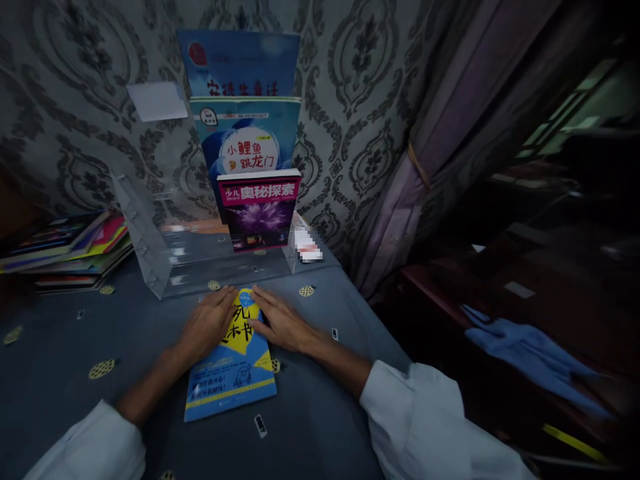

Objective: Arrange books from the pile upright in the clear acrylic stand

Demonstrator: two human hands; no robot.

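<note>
A blue and yellow book point(233, 383) lies face up on the table. My left hand point(213, 320) rests along the upper left of its cover, fingers stretched forward. On the upper right part of the cover lies my right hand point(280, 320), its fingers also extended and its thumb over the cover. The hands hide both upper sides of the book. Just beyond them stands a clear tiered rack point(143, 240). It holds a magenta and black book point(260, 210) in front, a blue-green book point(205, 137) behind it, and a blue book point(240, 57) at the back.
Left of the rack is a pile of books and papers point(75, 257) on the patterned grey tablecloth point(150, 413). Patterned wallpaper point(360, 73) rises behind, beside a tied purple curtain point(425, 153). Past the table's right edge lies a blue cloth point(525, 353) on a dark red surface.
</note>
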